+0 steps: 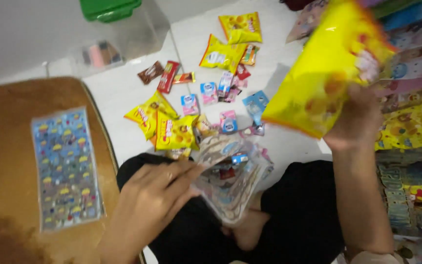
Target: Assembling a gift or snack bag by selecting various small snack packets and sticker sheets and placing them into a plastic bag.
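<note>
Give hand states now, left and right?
Left hand: closed on clear printed bag.
Right hand: closed on big yellow snack bag, lifted.

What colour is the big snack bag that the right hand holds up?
The snack bag in the right hand is bright yellow with orange spots, seen in the head view.

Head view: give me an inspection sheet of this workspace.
Surface: white floor, brown mat at left.
Job's things: big yellow bag raised in right hand; clear packet held by left hand over the lap.
Clutter: small yellow bags and assorted sweets scattered on floor; patterned sheet on mat.
Hands: both gripping, blurred.
Cables: nothing seen.
Surroundings: clear box with green lid at top; colourful packs at right.
</note>
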